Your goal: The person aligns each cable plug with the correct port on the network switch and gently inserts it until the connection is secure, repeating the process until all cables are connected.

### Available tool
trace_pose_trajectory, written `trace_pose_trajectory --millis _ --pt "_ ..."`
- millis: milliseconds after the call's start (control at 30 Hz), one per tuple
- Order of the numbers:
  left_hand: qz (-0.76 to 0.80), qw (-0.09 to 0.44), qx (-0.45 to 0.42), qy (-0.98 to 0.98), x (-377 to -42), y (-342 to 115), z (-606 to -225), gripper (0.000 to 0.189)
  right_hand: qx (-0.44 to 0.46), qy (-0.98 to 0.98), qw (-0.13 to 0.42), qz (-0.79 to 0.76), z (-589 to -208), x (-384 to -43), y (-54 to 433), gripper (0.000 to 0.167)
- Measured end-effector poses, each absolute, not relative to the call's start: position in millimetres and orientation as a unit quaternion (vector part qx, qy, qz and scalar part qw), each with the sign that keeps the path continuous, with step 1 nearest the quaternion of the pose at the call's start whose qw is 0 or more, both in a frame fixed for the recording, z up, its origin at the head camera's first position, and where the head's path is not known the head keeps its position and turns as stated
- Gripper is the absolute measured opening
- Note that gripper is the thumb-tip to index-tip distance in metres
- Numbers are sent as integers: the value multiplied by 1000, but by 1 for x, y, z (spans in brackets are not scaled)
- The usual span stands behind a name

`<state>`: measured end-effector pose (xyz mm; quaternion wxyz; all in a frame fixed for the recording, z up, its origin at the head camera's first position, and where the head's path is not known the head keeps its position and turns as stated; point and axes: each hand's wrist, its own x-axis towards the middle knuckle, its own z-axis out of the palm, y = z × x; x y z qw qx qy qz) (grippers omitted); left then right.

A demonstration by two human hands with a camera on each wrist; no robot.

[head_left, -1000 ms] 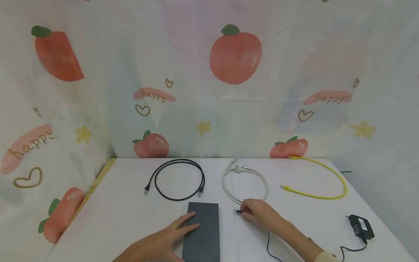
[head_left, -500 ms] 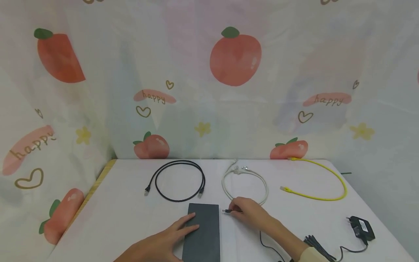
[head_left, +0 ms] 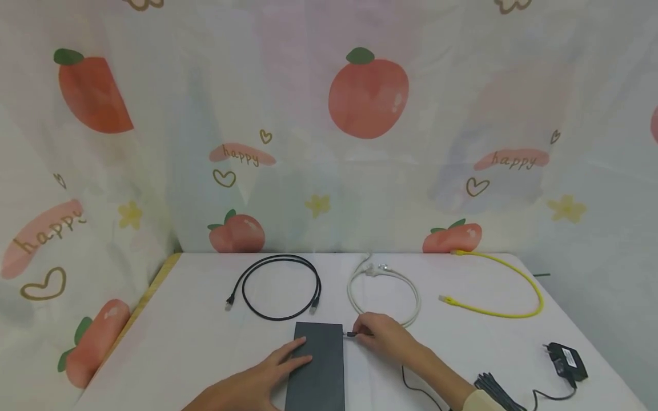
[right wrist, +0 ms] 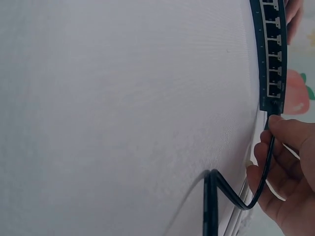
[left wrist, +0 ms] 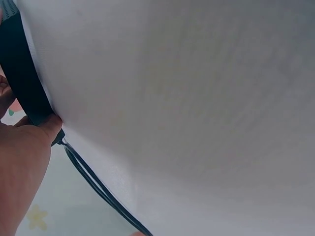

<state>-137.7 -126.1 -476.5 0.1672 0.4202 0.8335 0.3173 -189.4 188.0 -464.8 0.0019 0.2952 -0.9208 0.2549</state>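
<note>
A dark grey network switch (head_left: 316, 371) lies on the table, its row of ports (right wrist: 273, 59) showing in the right wrist view. My left hand (head_left: 259, 374) holds it from the left, two fingers spread across the top. In the left wrist view, a fingertip (left wrist: 53, 123) rests at its edge. My right hand (head_left: 385, 337) pinches a black power plug (head_left: 351, 334), whose tip is right at the switch's right side near the far end. Its thin black cord (right wrist: 268, 162) hangs past the right fingers.
Behind the switch lie a coiled black network cable (head_left: 245, 285), a coiled white cable (head_left: 417, 291) and a curved yellow cable (head_left: 540, 297). A black power adapter (head_left: 568, 361) and bundled cord (head_left: 496, 391) are at the right. A fruit-print curtain (head_left: 288, 103) hangs behind.
My right hand has moved left with the plug, bringing its tip from apart to the switch's right side. The cord has trailed along. My left hand and the switch stay in place.
</note>
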Motion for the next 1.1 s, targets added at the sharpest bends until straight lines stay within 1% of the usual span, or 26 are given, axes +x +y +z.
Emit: trace_pose_trajectory --millis 267,600,767,1100 --pt "318 164 421 833 -137 -126 -480 88 298 -918 12 260 -472 -189 188 8" --pt "309 152 420 840 -138 -126 -476 89 305 -918 20 253 -463 -191 188 8" --pt "311 157 426 835 -139 -126 -476 89 298 -918 13 261 -465 -190 189 7" --pt "306 169 410 842 -138 -126 -474 88 295 -920 34 255 -470 -190 188 6"
